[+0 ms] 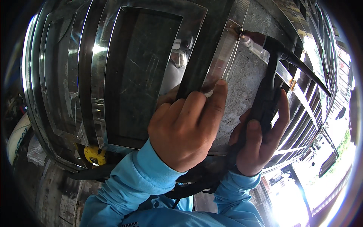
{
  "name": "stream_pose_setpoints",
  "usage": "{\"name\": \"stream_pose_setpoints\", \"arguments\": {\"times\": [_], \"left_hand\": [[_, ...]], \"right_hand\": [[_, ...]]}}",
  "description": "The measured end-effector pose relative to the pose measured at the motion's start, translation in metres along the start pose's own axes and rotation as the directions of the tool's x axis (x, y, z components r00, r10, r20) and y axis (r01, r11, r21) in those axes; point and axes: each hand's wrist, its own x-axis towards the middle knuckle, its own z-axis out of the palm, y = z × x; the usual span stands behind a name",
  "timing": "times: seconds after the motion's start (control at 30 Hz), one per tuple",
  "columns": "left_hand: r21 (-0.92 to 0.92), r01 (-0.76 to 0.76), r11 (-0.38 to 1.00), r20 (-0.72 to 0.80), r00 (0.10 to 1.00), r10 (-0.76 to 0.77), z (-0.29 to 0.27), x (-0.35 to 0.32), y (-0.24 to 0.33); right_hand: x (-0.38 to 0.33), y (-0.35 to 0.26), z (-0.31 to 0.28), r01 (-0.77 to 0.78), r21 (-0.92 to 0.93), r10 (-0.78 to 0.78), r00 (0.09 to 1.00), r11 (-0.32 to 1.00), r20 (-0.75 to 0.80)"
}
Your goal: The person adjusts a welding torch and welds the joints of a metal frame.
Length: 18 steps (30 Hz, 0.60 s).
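My right hand [261,147] is wrapped round the handle of a black TIG welding torch [269,77]. The torch's head points left, its nozzle tip close to a corner joint of a shiny metal frame [223,49]; its long back cap slants down to the right. My left hand [185,128] rests by the frame's edge, index finger stretched along it and the other fingers curled. From that fingertip a thin bright line runs up towards the nozzle; whether it is a rod or the metal's edge, I cannot tell. The left thumb is hidden.
Polished rectangular metal frames [100,75] fill the left and middle. Grey rough slab [245,87] lies under the torch. A yellow tape measure [95,156] sits near my left sleeve. Black hose [193,189] crosses between my forearms. Metal bars [302,102] stand at the right.
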Motion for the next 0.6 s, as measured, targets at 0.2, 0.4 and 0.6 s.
{"name": "stream_pose_setpoints", "arguments": {"times": [0.2, 0.4, 0.6], "left_hand": [[0.004, -0.005, 1.000, -0.009, 1.000, 0.005, 0.0017, -0.0012, -0.0011], [-0.003, -0.007, 1.000, -0.004, 1.000, 0.007, 0.0018, -0.0022, -0.0018], [-0.007, 0.010, 1.000, 0.011, 1.000, -0.010, -0.0006, -0.0004, 0.0000]], "right_hand": [[0.0002, -0.0019, 0.0000, -0.036, 0.001, 0.036, 0.999, 0.999, 0.000], [0.0000, -0.0023, 0.0009, -0.042, 0.050, 0.042, 0.999, 0.998, -0.005], [-0.0009, -0.0003, 0.0006, -0.027, 0.033, 0.026, 1.000, 0.999, 0.002]]}}
